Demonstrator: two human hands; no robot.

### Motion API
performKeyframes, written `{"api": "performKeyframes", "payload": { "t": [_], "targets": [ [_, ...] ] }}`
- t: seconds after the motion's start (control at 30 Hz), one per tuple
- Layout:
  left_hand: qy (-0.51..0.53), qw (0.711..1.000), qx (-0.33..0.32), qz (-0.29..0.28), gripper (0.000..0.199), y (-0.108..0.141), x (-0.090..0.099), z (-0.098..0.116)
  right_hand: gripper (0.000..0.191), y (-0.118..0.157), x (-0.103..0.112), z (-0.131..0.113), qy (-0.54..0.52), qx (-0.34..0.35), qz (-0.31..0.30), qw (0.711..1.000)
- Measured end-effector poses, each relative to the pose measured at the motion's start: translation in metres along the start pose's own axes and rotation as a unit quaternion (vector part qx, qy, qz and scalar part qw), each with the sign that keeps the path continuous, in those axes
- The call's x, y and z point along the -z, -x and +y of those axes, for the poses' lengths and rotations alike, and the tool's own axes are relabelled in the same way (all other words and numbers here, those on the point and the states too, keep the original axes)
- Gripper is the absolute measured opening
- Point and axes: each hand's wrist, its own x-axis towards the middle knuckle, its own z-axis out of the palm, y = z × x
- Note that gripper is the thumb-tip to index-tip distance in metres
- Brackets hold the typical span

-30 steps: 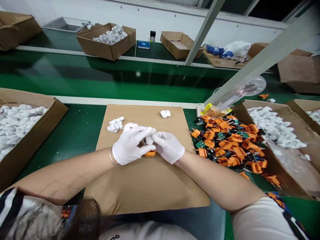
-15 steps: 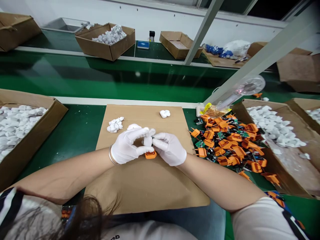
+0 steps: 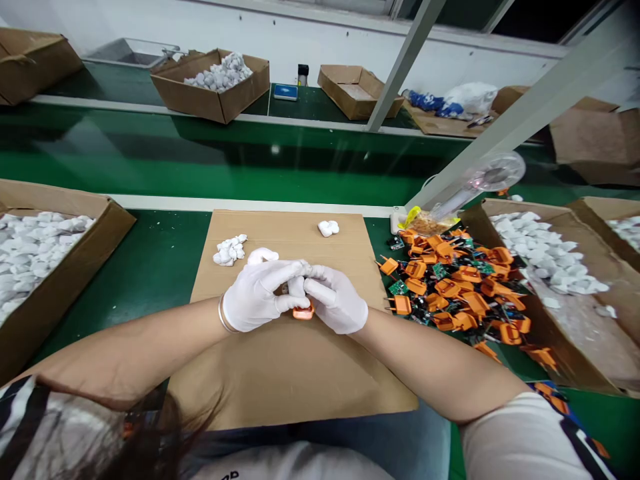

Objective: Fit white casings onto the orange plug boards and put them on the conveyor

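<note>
My left hand, in a white glove, is closed with thumb and fingers around a small white piece. An orange plug part pokes out below the thumb, tight against the white piece. My right hand, gloved too, presses its fingers on the same white piece from the right. The fingers hide most of both parts, so how they join cannot be seen. Beneath the hands lies a cardboard sheet. A clump of white pieces and another white piece rest on it.
Orange plug parts with circuit boards are heaped on the right. Boxes of white pieces stand at left and right. A clear fan leans by the slanted post. More cardboard boxes line the back shelf.
The fingers of both hands have drawn closer together over the white piece, covering more of it. The orange plug part remains below, slightly more hidden.
</note>
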Motion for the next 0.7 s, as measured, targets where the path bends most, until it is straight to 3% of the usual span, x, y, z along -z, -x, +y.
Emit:
{"api": "performKeyframes", "payload": {
  "t": [0.07, 0.3, 0.37, 0.47, 0.53, 0.7],
  "targets": [
    [-0.003, 1.000, 0.009, -0.001, 0.034, 0.001, -0.001, 0.000, 0.050, -0.001, -0.001, -0.003, -0.005, 0.019, -0.017, 1.000],
    [-0.051, 0.998, 0.011, -0.041, 0.041, 0.012, -0.005, -0.003, 0.047, 0.005, -0.014, -0.008, -0.012, -0.096, 0.083, 0.992],
    [-0.042, 0.999, 0.001, -0.026, 0.043, 0.012, -0.006, -0.004, 0.047, 0.004, -0.014, -0.009, -0.013, -0.080, 0.084, 0.993],
    [-0.009, 1.000, -0.025, 0.012, 0.049, 0.009, -0.008, -0.006, 0.049, 0.001, -0.010, -0.008, -0.037, -0.008, 0.022, 0.999],
    [0.014, 0.999, -0.028, 0.008, 0.051, 0.006, -0.007, -0.007, 0.050, -0.002, -0.007, -0.006, -0.068, 0.015, -0.008, 0.998],
    [0.054, 0.998, 0.019, -0.041, 0.040, 0.002, -0.001, -0.004, 0.043, -0.004, -0.002, -0.001, -0.099, -0.016, 0.032, 0.994]
  ]
}}
